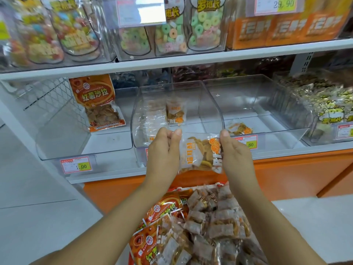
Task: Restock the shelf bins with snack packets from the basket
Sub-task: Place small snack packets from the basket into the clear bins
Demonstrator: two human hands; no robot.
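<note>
A clear snack packet (200, 153) with orange print and yellow chips hangs between my two hands, just in front of the middle clear bin (212, 111). My left hand (162, 150) pinches its left edge and my right hand (235, 152) pinches its right edge. The middle bin holds a few similar packets (175, 111) standing at its back left. Below my arms the basket (194, 226) is heaped with small clear packets and larger orange packets (164, 207); its rim is mostly hidden.
The left bin (63, 150) holds one large orange packet (97, 104) leaning upright. The right bin (271, 119) has one small packet (239, 129) at its front. Price tags (76, 165) line the shelf edge. Candy tubs fill the upper shelf (172, 60). Orange base panel (286, 178) below.
</note>
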